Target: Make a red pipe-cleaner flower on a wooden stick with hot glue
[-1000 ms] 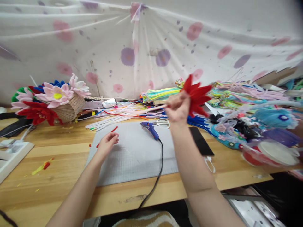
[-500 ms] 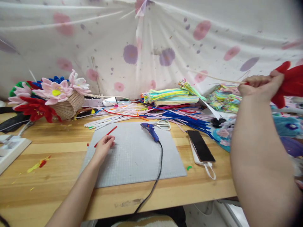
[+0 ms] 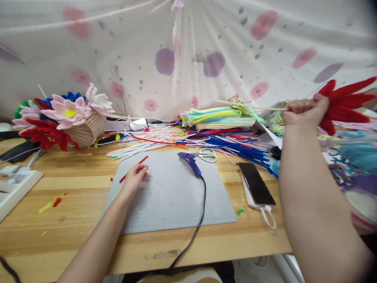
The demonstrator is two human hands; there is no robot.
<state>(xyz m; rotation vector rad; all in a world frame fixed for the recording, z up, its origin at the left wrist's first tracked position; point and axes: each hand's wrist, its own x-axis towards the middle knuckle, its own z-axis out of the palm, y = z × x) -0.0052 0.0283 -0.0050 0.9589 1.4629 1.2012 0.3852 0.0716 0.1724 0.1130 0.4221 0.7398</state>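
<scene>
At the upper right my right hand (image 3: 306,110) grips a red fuzzy-petalled flower (image 3: 344,103) just below its head. Its pale thin stem (image 3: 250,106) points left out of my fist, and the petals fan out to the right. My left hand (image 3: 136,177) rests low over the left part of a grey cutting mat (image 3: 176,204), fingers curled together. A short red pipe cleaner (image 3: 143,159) lies along the far side of that hand, partly covered by it. Whether the fingers pinch anything is hidden. A blue glue gun (image 3: 191,163) lies on the mat beside scissors (image 3: 207,155).
Loose pipe cleaners (image 3: 235,147) and bundled ones (image 3: 218,118) spread along the back. A basket (image 3: 90,131) of fuzzy flowers stands back left, a power strip (image 3: 20,188) at the left edge. A phone (image 3: 256,184) lies right of the mat; the glue gun's cord (image 3: 196,226) crosses the front edge.
My right hand has moved left and slightly down with the red flower, so more petals show. The whole view has shifted slightly; my left hand stays by the red pipe cleaner.
</scene>
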